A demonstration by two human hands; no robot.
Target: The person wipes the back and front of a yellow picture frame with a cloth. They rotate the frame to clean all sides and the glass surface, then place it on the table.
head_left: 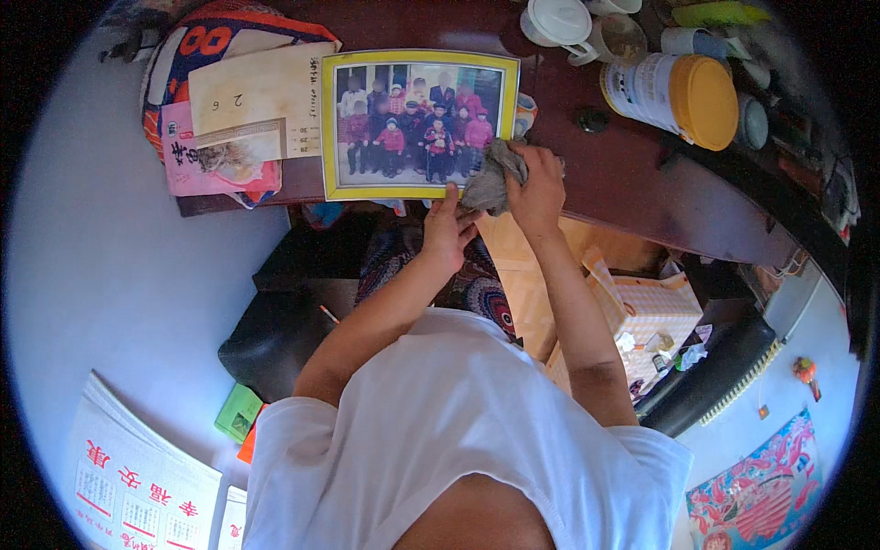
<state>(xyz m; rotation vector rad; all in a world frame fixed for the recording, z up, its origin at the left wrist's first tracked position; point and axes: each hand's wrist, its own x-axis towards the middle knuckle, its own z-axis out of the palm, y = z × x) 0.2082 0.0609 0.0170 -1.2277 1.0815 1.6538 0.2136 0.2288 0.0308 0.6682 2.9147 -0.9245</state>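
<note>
A yellow-edged picture frame with a group photo behind its pane is over the front part of a dark red table. My left hand holds it by the lower edge, thumb on the front and the other fingers partly hidden beneath. In my right hand is a crumpled grey rag, pressed against the frame's lower right corner. The rag covers that corner of the pane.
Left of the frame lie a tan envelope, a pink packet and patterned cloth. At right are a yellow-lidded tub, a white lidded cup and other cups. A checked box stands below the table.
</note>
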